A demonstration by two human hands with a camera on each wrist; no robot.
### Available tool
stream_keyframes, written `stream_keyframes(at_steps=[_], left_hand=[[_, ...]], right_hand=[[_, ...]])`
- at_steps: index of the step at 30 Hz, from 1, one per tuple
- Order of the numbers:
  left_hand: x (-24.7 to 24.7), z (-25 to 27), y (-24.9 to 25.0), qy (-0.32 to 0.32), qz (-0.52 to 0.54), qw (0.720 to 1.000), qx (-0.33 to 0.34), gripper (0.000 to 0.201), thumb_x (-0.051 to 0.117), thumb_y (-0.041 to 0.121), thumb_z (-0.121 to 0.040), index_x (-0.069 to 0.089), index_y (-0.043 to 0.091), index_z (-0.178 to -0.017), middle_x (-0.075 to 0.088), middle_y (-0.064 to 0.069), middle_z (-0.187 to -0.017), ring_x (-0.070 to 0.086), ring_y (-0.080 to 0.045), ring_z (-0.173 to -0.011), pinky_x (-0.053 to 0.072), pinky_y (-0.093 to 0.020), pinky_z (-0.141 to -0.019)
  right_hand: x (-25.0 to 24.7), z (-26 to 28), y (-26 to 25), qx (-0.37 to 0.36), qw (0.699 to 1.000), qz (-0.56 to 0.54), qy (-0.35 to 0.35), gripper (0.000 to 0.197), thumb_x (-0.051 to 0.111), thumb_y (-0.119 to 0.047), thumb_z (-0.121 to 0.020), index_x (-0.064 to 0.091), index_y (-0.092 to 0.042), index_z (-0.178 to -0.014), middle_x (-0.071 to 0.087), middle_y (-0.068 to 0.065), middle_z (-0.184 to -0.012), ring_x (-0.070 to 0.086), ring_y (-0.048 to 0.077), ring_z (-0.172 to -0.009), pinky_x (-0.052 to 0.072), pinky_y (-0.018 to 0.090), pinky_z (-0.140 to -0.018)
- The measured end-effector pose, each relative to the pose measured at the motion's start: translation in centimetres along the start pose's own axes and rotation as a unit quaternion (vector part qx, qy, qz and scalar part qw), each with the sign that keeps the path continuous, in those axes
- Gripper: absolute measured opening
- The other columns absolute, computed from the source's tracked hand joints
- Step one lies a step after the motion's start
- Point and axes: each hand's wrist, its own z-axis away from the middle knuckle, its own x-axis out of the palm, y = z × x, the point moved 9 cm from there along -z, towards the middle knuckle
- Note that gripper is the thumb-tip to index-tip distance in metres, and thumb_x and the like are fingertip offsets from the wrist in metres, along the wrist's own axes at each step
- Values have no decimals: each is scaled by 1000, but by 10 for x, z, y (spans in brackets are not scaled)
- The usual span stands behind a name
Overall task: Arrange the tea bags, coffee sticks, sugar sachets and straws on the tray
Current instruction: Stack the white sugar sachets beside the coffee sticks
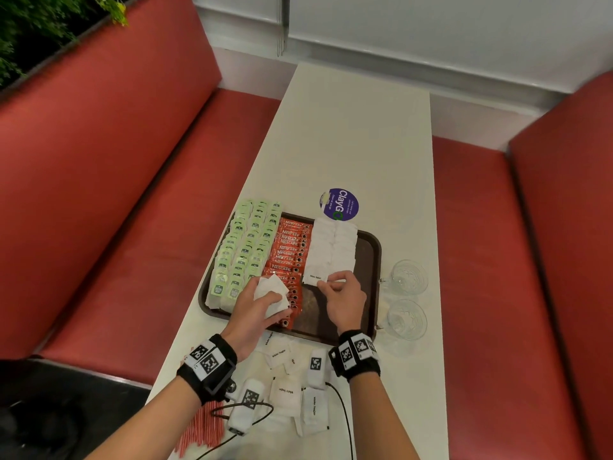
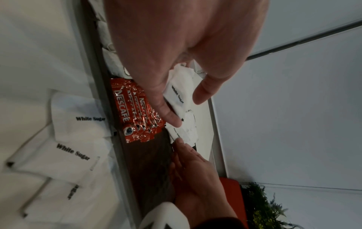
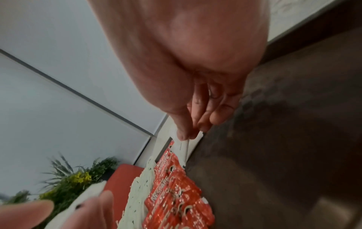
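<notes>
A dark brown tray [image 1: 368, 293] holds rows of green tea bags [image 1: 242, 250], red coffee sticks [image 1: 288, 257] and white sugar sachets [image 1: 331, 250]. My left hand [image 1: 262, 303] grips a small bunch of sugar sachets [image 1: 270, 292] above the coffee sticks [image 2: 135, 108]; in the left wrist view the held sachets [image 2: 177, 93] sit between thumb and fingers. My right hand [image 1: 341, 293] pinches one sugar sachet [image 1: 315, 277] at the near end of the sugar row; its thumb and fingertips [image 3: 183, 134] hold that sachet's [image 3: 183, 147] edge. Red-striped straws [image 1: 199, 429] lie by the table's near edge.
Loose sugar sachets [image 1: 285, 390] lie on the white table [image 1: 358, 144] in front of the tray. Two glass mugs [image 1: 406, 298] stand right of the tray. A purple round sticker [image 1: 340, 204] is behind it. Red bench seats [image 1: 109, 200] flank the table.
</notes>
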Motion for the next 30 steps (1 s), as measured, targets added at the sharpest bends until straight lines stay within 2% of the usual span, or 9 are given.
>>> stream_keyframes(at_steps=[4,11,14,16,19,21,25,27,30], left_hand=[[-2,-2,1,-4,3,1000,-2,40,56,-6,-99,60,10,-134,61,-19,-140,64,-36,-128,63,-51,-97],[3,-1,6,-10,-10,1000,13,44,56,-12,-100,58,12,-136,57,-17,-143,64,-35,-128,64,-45,-92],[7,2,8,-17,-12,1000,18,43,61,-11,-101,58,12,-136,59,-15,-141,67,-34,-125,64,-43,-93],[9,4,9,-22,-12,999,22,43,65,-10,-100,58,12,-136,64,-15,-139,70,-32,-123,64,-45,-94],[10,5,9,-26,-24,999,32,44,71,-6,-98,59,14,-136,69,-14,-135,73,-30,-119,64,-48,-95],[12,7,10,-28,-38,998,41,45,75,-3,-96,60,14,-135,73,-14,-131,75,-31,-117,64,-50,-94],[19,13,16,-35,-67,995,59,44,80,4,-94,61,15,-133,77,-11,-124,77,-29,-113,65,-46,-92],[21,14,17,-35,-79,994,66,43,82,7,-93,63,17,-130,79,-9,-121,77,-26,-111,65,-42,-89],[23,16,20,-30,-112,990,84,41,86,14,-90,67,19,-126,80,-7,-115,77,-20,-99,63,-36,-82]], right_hand=[[8,-5,5,6,997,76,15,23,84,-32,-94,62,-29,-97,74,-7,-90,70,21,-96,59,39,-84],[8,-2,-9,-31,981,185,40,21,79,-36,-98,60,-27,-101,70,-10,-88,70,16,-85,51,30,-71],[7,-1,-10,-35,981,186,42,24,80,-38,-97,59,-28,-102,69,-8,-91,69,15,-87,56,33,-72],[7,3,-18,-53,989,137,32,22,80,-39,-97,61,-28,-102,70,-9,-89,68,11,-85,59,35,-76],[9,21,-33,-67,997,14,-33,17,74,-44,-101,69,-28,-100,74,-10,-89,70,5,-85,59,30,-79],[13,36,-38,-57,992,-49,-102,21,71,-50,-103,74,-29,-101,77,-8,-91,72,6,-83,61,29,-77],[22,62,-38,-25,960,-125,-247,20,76,-43,-101,76,-24,-109,78,4,-101,73,17,-90,60,35,-82],[21,69,-39,-32,949,-146,-278,19,80,-32,-99,75,-19,-112,78,9,-106,76,24,-98,62,37,-85],[16,74,-36,-35,944,-185,-272,20,82,-21,-98,73,-11,-113,77,18,-108,76,30,-102,65,39,-88]])
